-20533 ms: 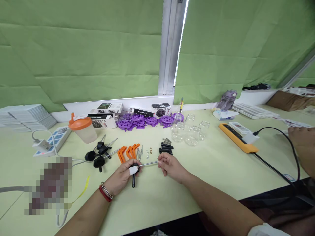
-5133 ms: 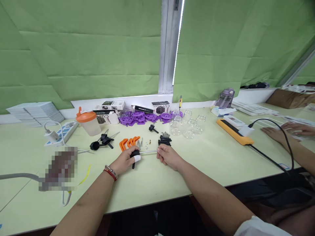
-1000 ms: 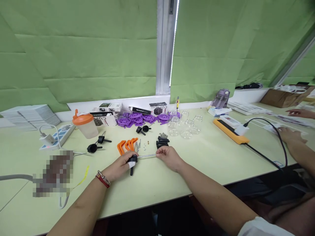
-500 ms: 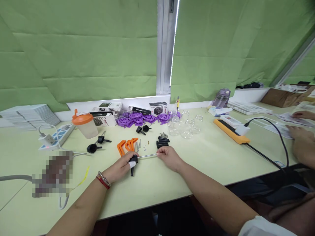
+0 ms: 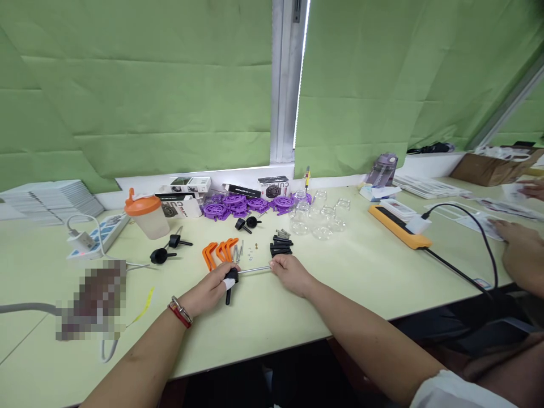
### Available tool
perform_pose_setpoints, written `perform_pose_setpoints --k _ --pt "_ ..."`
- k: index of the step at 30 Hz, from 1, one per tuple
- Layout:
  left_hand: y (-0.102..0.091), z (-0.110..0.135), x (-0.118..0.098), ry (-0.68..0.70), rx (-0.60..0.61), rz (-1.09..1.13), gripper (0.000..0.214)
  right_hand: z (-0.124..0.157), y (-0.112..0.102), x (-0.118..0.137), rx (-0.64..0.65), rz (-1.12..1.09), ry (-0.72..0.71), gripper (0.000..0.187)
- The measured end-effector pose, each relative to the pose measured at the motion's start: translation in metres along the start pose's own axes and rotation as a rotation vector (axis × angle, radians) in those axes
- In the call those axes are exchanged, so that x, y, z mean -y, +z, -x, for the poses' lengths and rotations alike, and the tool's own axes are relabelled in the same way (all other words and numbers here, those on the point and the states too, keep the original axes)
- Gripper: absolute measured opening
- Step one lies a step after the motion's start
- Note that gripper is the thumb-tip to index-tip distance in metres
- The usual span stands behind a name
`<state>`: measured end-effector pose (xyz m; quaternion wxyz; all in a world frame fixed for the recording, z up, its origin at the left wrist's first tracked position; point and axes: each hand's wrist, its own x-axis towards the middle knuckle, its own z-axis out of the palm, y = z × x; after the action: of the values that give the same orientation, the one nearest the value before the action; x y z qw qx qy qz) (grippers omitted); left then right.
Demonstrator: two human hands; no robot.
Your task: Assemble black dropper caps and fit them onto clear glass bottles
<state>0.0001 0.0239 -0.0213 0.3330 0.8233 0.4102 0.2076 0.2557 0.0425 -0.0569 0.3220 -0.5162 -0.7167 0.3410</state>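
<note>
- Left hand clamps the black plastic knob, right hand pinches its thin silver rod.
- Orange plastic hooks at twelve o'clock of the knob, just clear of both hands.

On the left hand: white tape wrap on one fingertip, red band and thin silver bangle at the wrist. The right hand is bare, forearm bare up to a white short sleeve.

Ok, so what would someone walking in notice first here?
Probably the two hands at the near middle of the table: the left hand pinches a black knob, and the right hand holds a metal rod running from it. Behind them lie orange hooks, and a heap of purple parts sits farther back.
</note>
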Motion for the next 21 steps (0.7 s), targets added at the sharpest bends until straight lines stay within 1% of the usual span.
perform_pose_setpoints --k 3,8,13,15,17,21 --pt "0.0001 0.0003 -0.0025 -0.005 0.002 0.007 0.029 0.0006 -0.0014 0.0008 0.012 0.020 -0.028 0.031" --pt "0.0002 0.0010 -0.0037 0.014 -0.004 -0.010 0.028 0.0018 -0.0019 0.0010 0.027 0.013 -0.011 0.034" --pt "0.0002 0.0002 -0.0007 0.008 -0.011 -0.009 0.028 0.0013 -0.0002 -0.0003 0.012 -0.037 -0.011 0.036" --pt "0.0003 -0.0006 0.0002 0.005 -0.013 -0.005 0.028 0.0011 0.0008 -0.0015 -0.003 -0.080 0.000 0.034" --pt "0.0004 -0.0013 0.0002 0.004 -0.010 -0.006 0.028 0.0011 0.0020 -0.0030 -0.016 -0.156 0.001 0.028" --pt "0.0006 -0.0018 0.0004 -0.013 -0.010 -0.020 0.028 0.0005 0.0038 -0.0067 0.015 -0.368 -0.017 0.018"
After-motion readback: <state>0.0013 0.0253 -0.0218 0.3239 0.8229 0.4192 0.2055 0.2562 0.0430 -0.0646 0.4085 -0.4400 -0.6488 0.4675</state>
